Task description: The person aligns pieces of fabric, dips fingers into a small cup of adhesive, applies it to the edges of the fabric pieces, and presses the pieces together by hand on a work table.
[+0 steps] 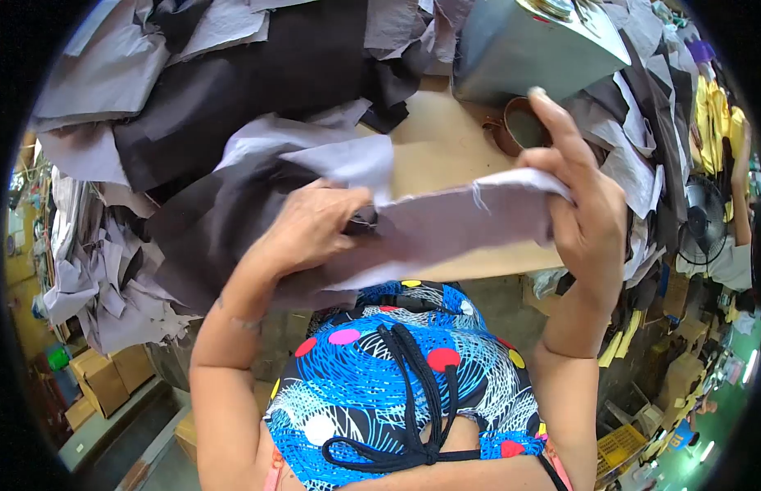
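Observation:
A greyish-mauve piece of cloth (470, 225) is stretched between my two hands, with a frayed upper edge and a loose white thread. My left hand (315, 225) is closed, pinching the cloth near the middle of the table's front. Bunched dark and pale cloth (257, 184) lies under and beside that hand. My right hand (581, 184) grips the other end of the cloth, its index finger pointing up. Just behind that finger stands a brown cup (526, 127), partly hidden by it.
A grey metal tin (528, 53) stands at the back of the pale tabletop (442, 135). Heaps of dark and grey cloth pieces (257, 74) cover the back and left. At right are a black fan (702, 221) and a person's arm (740, 188). Cardboard boxes (110, 380) sit low left.

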A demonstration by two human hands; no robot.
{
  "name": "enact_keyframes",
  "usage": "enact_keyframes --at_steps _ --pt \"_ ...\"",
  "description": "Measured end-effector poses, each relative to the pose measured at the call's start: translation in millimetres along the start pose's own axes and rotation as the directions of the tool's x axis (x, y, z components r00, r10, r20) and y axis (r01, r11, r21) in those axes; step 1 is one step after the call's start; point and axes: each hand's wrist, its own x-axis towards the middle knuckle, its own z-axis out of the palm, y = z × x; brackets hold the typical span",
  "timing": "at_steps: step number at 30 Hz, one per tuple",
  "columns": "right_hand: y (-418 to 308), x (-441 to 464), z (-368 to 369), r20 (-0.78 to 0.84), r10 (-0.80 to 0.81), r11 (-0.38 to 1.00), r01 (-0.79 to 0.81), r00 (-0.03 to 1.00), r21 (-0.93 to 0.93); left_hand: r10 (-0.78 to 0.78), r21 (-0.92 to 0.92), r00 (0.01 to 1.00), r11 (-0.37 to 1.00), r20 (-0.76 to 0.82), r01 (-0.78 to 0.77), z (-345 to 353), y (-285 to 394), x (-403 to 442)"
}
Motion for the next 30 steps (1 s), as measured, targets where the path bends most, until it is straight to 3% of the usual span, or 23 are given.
enact_keyframes --at_steps 2,4,6,7,8,9,10,11,13,16,18,19,21,24,27,30 --pt "18 4 14 0.016 -0.009 0.998 0.010 1.000 -0.061 -0.132 0.394 0.962 0.892 -0.241 0.221 -18 -4 -13" --pt "21 17 29 -0.060 -0.154 0.976 0.143 0.986 -0.162 0.045 0.497 0.785 0.796 -0.617 0.345 -56 1 -13" --pt "39 16 51 -0.136 -0.305 0.939 0.274 0.943 -0.210 0.295 0.592 0.615 0.722 -0.731 0.358 -71 10 -19" --pt "52 13 64 -0.175 -0.356 0.920 0.312 0.918 -0.237 0.481 0.769 0.633 0.557 -0.606 0.314 -65 -3 -21" --pt "63 6 77 -0.209 -0.407 0.899 0.350 0.889 -0.263 0.485 0.861 0.746 0.454 -0.456 0.231 -44 -3 -30" --pt "77 -10 85 -0.113 -0.360 0.896 0.310 0.926 -0.317 0.390 0.916 0.884 0.388 -0.259 0.097 -22 2 -34" --pt "94 -30 95 0.007 -0.298 0.882 0.278 0.955 -0.382 0.287 0.846 0.952 0.529 -0.105 -0.066 -1 10 -31" --pt "114 -51 109 0.034 -0.214 0.904 0.211 0.976 -0.371 0.198 0.756 0.979 0.649 -0.051 -0.092 27 9 -28" --pt "131 -78 117 0.106 -0.174 0.904 0.202 0.979 -0.376 0.153 0.678 0.988 0.726 0.008 -0.117 76 -9 -28" --pt "132 -85 108 0.168 -0.093 0.909 0.152 0.981 -0.387 0.157 0.566 0.984 0.820 -0.081 -0.084 82 -10 -23" --pt "132 -85 103 0.194 -0.024 0.926 0.094 0.981 -0.365 0.073 0.509 0.996 0.860 -0.042 -0.042 75 -6 -19" --pt "132 -87 98 0.177 -0.023 0.940 0.082 0.984 -0.332 0.028 0.481 0.999 0.876 -0.021 -0.015 74 -5 -17" --pt "128 -91 89 0.142 -0.024 0.964 0.061 0.990 -0.261 0.092 0.531 0.995 0.845 -0.039 -0.058 76 -5 -15" --pt "118 -83 56 -0.055 0.120 0.943 -0.131 0.991 -0.304 0.131 0.546 0.989 0.835 -0.074 -0.070 82 -8 -14" --pt "124 -53 30 -0.086 0.214 0.717 -0.217 0.973 -0.663 0.107 0.541 0.990 0.840 -0.090 -0.042 82 -4 -7" --pt "144 -45 27 0.016 0.351 0.617 -0.219 0.936 -0.756 0.074 0.552 0.991 0.834 -0.109 -0.002 81 -4 4"
